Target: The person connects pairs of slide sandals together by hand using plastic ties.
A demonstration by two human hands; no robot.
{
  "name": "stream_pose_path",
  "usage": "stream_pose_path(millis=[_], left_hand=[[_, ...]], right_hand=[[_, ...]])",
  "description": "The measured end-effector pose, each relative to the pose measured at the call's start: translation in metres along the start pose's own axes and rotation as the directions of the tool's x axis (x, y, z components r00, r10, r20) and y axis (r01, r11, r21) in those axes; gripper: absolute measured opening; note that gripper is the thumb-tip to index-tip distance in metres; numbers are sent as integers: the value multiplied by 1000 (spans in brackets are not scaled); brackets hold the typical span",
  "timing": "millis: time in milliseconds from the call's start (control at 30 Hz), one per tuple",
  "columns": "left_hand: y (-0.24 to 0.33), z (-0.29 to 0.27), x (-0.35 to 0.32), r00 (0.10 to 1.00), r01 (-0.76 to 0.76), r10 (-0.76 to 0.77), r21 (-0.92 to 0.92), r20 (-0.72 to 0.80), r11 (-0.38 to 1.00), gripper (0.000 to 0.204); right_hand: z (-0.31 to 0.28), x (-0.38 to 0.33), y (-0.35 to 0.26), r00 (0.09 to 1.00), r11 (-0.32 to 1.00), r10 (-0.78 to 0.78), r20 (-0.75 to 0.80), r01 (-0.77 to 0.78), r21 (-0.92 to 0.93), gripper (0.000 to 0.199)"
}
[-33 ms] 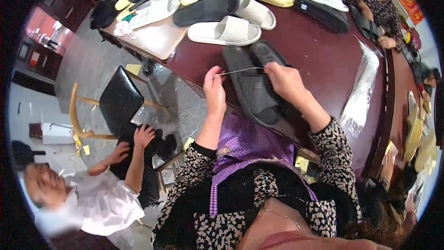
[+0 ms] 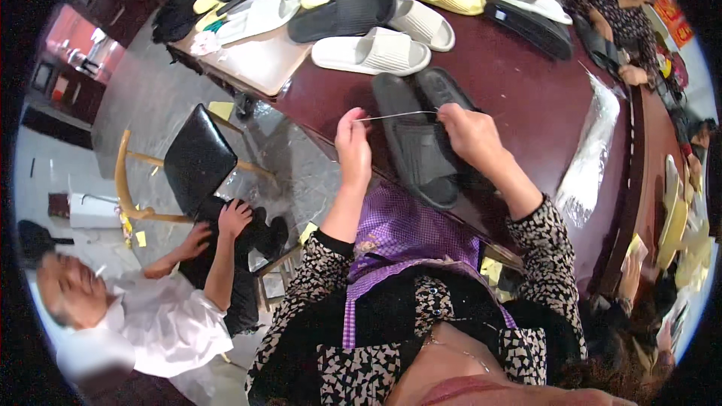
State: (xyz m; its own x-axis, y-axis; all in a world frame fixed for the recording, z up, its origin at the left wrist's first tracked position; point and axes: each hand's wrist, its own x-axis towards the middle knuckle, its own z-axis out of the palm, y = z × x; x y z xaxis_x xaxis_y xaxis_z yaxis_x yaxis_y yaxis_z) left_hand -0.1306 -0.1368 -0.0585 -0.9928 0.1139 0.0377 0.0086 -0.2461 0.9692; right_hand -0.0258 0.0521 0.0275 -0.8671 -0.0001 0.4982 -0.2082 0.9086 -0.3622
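Observation:
A thin white string (image 2: 395, 114) is stretched between my two hands. My left hand (image 2: 351, 143) pinches one end just past the table's near left edge. The other end is pinched by my right hand (image 2: 470, 131), which is over the black slippers. Below the string lies a black slide slipper (image 2: 421, 162) with a ribbed strap, sole lengthwise toward me. A second black slipper (image 2: 444, 90) lies close on its right, partly hidden by my right hand.
White, yellow and black slippers crowd the far side of the dark red table (image 2: 519, 105), a white slipper (image 2: 371, 53) nearest. A bundle of white strings (image 2: 590, 162) lies at right. A seated person (image 2: 150, 316) and a black-seated chair (image 2: 199, 158) are at left; another person (image 2: 620, 22) sits far right.
The whole view has shifted slightly, so things appear a little farther right. Both hands still hold the string taut over the black slippers.

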Motion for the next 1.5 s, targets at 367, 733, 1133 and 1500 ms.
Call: stream_pose_path(millis=[367, 733, 1133, 1500], left_hand=[[1, 5, -11, 890, -454, 426, 423, 165, 785, 15], [-2, 6, -12, 864, -503, 446, 384, 232, 775, 20], [3, 1, -13, 871, -492, 437, 421, 226, 762, 20], [5, 4, -11, 874, -485, 409, 409, 264, 773, 19]], right_hand=[[-87, -40, 47, 983, 947, 185, 1, -178, -266, 10], [-334, -196, 239, 720, 212, 652, -238, -475, -854, 29], [-460, -360, 282, 521, -86, 508, -686, -762, -642, 40], [-360, -128, 199, 586, 806, 309, -749, -579, -120, 30]])
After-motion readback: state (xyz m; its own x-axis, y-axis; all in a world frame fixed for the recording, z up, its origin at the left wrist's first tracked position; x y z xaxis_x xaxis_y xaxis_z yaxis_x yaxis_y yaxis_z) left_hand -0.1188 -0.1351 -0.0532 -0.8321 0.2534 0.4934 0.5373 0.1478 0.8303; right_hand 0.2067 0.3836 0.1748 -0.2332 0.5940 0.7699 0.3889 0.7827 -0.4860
